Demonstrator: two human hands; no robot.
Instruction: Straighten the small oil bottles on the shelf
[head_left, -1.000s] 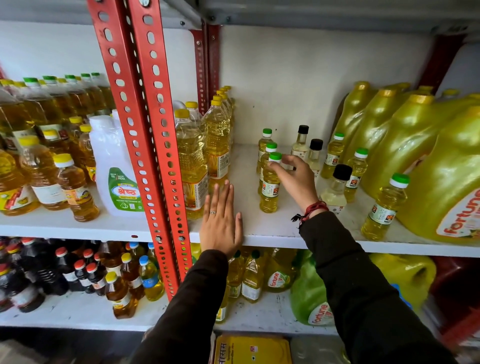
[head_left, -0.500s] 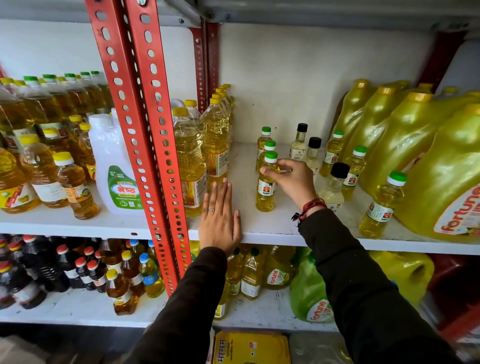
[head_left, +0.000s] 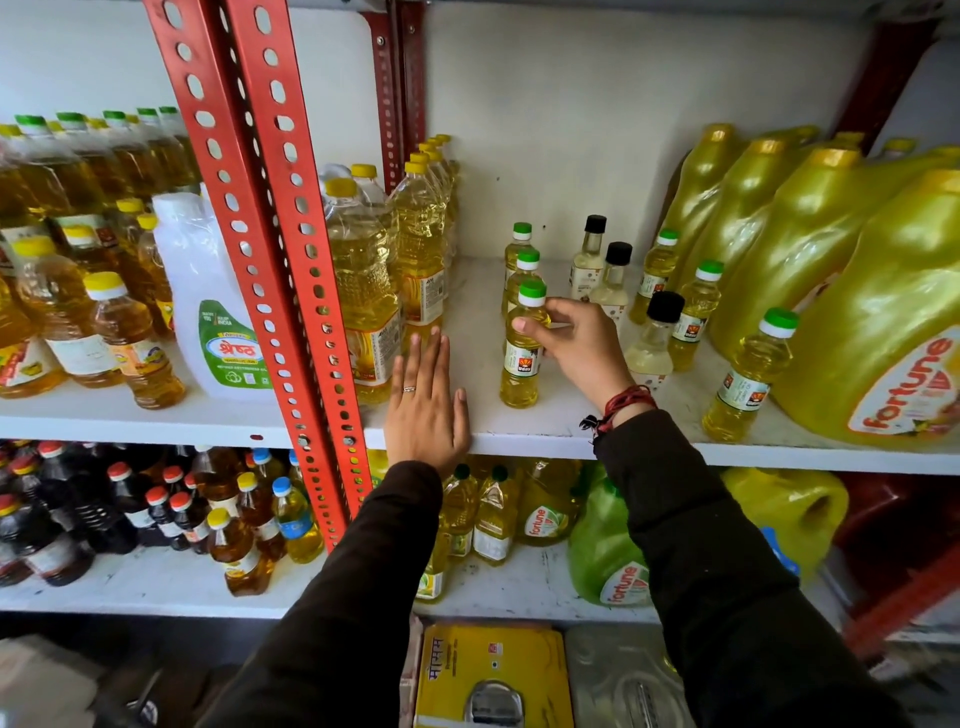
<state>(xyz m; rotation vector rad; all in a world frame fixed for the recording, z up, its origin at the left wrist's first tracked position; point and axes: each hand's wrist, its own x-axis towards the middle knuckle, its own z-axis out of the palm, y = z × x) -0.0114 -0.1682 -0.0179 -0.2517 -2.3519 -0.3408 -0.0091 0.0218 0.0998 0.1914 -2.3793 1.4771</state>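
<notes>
While the left hand (head_left: 427, 410) stays flat, the right hand (head_left: 576, 338) now pinches the front bottle (head_left: 522, 347).

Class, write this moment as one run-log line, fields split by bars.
right hand: fingers around front green-capped oil bottle | left hand: flat on shelf | bottle upright

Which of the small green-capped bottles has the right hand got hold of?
The front bottle of the left-hand row of three. The right hand has thumb and fingers on its shoulder, just under the cap. The other green-capped bottles stand untouched.
</notes>
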